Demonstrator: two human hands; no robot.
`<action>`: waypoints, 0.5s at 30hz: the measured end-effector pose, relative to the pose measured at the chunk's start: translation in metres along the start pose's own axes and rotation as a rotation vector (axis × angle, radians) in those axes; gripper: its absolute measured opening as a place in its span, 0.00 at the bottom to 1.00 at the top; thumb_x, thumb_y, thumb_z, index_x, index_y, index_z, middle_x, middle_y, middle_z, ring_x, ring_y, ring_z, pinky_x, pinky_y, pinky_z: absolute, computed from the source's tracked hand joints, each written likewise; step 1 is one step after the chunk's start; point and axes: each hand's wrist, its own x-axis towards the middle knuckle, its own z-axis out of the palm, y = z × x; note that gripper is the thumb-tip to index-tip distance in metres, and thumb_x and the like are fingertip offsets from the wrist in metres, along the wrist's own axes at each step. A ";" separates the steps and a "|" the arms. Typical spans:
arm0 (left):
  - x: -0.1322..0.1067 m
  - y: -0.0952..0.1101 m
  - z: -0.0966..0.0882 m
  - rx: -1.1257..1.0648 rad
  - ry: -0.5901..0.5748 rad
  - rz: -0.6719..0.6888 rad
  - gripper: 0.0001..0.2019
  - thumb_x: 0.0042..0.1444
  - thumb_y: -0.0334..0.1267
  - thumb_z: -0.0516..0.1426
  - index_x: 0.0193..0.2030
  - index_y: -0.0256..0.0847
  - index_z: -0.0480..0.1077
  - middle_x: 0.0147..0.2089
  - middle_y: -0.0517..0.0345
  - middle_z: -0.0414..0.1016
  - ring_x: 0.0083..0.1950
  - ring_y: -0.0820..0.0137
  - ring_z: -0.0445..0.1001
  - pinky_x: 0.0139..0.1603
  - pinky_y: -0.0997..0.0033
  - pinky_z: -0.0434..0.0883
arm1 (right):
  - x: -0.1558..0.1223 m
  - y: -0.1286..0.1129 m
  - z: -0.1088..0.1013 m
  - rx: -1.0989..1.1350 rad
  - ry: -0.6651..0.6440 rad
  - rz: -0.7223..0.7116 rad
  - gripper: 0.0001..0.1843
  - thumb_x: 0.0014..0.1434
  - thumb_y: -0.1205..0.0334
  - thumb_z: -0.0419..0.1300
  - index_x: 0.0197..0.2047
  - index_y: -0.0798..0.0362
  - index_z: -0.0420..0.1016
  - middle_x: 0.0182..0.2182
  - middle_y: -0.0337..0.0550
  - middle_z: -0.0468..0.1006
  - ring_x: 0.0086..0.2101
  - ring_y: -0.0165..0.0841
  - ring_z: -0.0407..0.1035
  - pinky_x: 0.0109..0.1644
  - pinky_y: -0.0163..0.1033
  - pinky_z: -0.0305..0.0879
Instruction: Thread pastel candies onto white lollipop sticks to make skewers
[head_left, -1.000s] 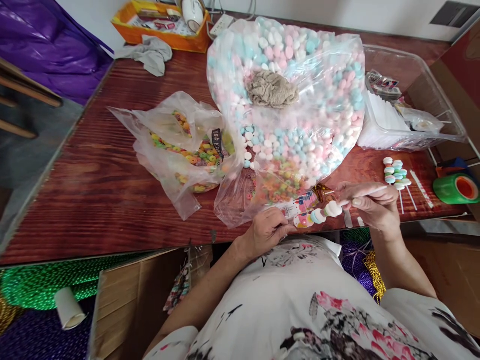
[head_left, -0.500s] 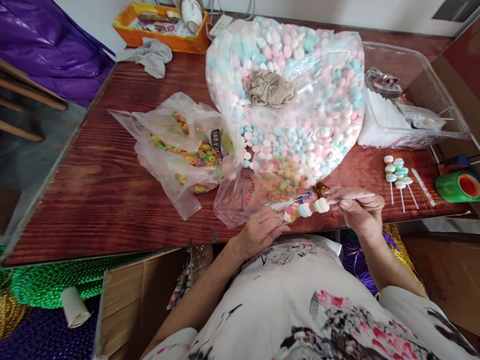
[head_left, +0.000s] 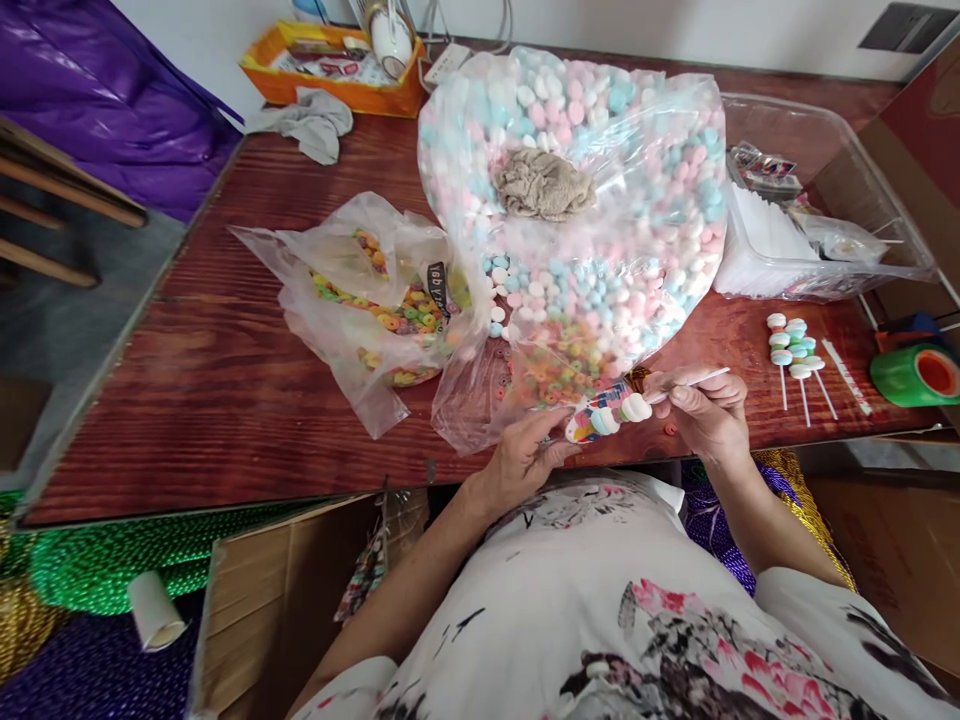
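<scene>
My right hand [head_left: 701,410] pinches a thin white stick [head_left: 705,376] with pastel marshmallow pieces [head_left: 619,413] threaded on its end. My left hand [head_left: 529,455] is closed on the edge of a small printed wrapper [head_left: 581,428] at the stick's tip, by the near table edge. Just behind them lies a big clear bag of pink, blue and white marshmallows [head_left: 592,190] with a crumpled beige cloth [head_left: 544,185] on top. A smaller clear bag of coloured cereal rings [head_left: 382,305] lies to its left.
Several finished marshmallow sticks [head_left: 795,350] lie on the wooden table [head_left: 187,370] at right, beside a green tape roll [head_left: 919,375] and a clear plastic tray [head_left: 817,230]. An orange box [head_left: 337,70] and grey rag [head_left: 311,120] sit at the back. Bead strands [head_left: 112,565] lie below.
My right hand has drawn the stick left and nearer, bringing the marshmallows toward the wrapper in my left hand. The left hand stays almost in place.
</scene>
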 end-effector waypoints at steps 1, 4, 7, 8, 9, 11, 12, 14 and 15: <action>0.002 0.002 0.001 -0.041 -0.049 -0.031 0.17 0.63 0.41 0.59 0.57 0.37 0.69 0.46 0.47 0.79 0.46 0.65 0.77 0.47 0.67 0.73 | 0.000 0.000 0.001 -0.014 -0.009 -0.009 0.05 0.55 0.58 0.70 0.32 0.49 0.83 0.28 0.42 0.84 0.25 0.33 0.74 0.32 0.41 0.74; 0.009 0.005 0.006 -0.189 -0.196 -0.153 0.14 0.64 0.44 0.58 0.50 0.37 0.71 0.40 0.53 0.77 0.40 0.67 0.74 0.42 0.70 0.70 | -0.001 0.000 0.004 -0.054 -0.082 -0.033 0.05 0.56 0.56 0.69 0.34 0.48 0.83 0.28 0.43 0.84 0.26 0.35 0.75 0.32 0.43 0.74; 0.013 0.010 0.013 -0.329 -0.245 -0.298 0.15 0.62 0.49 0.58 0.43 0.38 0.70 0.35 0.59 0.72 0.35 0.70 0.69 0.36 0.73 0.67 | -0.002 -0.002 0.006 -0.103 -0.144 -0.065 0.04 0.58 0.58 0.68 0.35 0.47 0.84 0.28 0.42 0.83 0.27 0.35 0.75 0.35 0.45 0.75; 0.013 0.011 0.016 -0.370 -0.243 -0.334 0.16 0.61 0.51 0.59 0.42 0.38 0.70 0.34 0.60 0.70 0.33 0.71 0.67 0.35 0.73 0.66 | -0.001 -0.002 0.006 -0.124 -0.170 -0.069 0.04 0.58 0.59 0.67 0.35 0.47 0.84 0.28 0.42 0.83 0.28 0.35 0.75 0.36 0.45 0.75; 0.013 0.013 0.018 -0.402 -0.236 -0.363 0.18 0.59 0.53 0.60 0.41 0.38 0.69 0.33 0.61 0.69 0.33 0.71 0.66 0.34 0.73 0.65 | 0.000 -0.003 0.007 -0.146 -0.202 -0.064 0.03 0.59 0.60 0.67 0.36 0.47 0.84 0.28 0.42 0.83 0.28 0.35 0.75 0.37 0.45 0.75; 0.014 0.017 0.023 -0.428 -0.216 -0.405 0.21 0.53 0.55 0.64 0.40 0.38 0.69 0.31 0.63 0.66 0.31 0.73 0.63 0.33 0.74 0.63 | 0.003 -0.005 0.008 -0.178 -0.285 -0.017 0.04 0.59 0.61 0.67 0.37 0.48 0.84 0.28 0.41 0.82 0.28 0.33 0.74 0.35 0.42 0.74; 0.013 0.018 0.025 -0.415 -0.206 -0.425 0.23 0.49 0.56 0.67 0.39 0.38 0.70 0.30 0.64 0.65 0.31 0.73 0.62 0.32 0.74 0.62 | 0.004 -0.005 0.009 -0.191 -0.325 0.023 0.04 0.60 0.61 0.66 0.37 0.49 0.84 0.28 0.40 0.82 0.27 0.31 0.74 0.33 0.39 0.73; 0.013 0.018 0.027 -0.348 -0.175 -0.468 0.25 0.43 0.55 0.70 0.36 0.38 0.70 0.28 0.66 0.63 0.30 0.74 0.60 0.30 0.75 0.60 | 0.008 -0.006 0.010 -0.223 -0.355 0.095 0.05 0.60 0.60 0.66 0.36 0.50 0.83 0.27 0.39 0.81 0.24 0.29 0.72 0.28 0.35 0.71; 0.013 0.017 0.027 -0.304 -0.151 -0.487 0.25 0.41 0.55 0.71 0.35 0.38 0.70 0.27 0.66 0.64 0.30 0.74 0.60 0.29 0.75 0.59 | 0.010 -0.006 0.010 -0.248 -0.343 0.116 0.06 0.60 0.59 0.66 0.35 0.51 0.83 0.27 0.39 0.81 0.23 0.28 0.71 0.27 0.33 0.70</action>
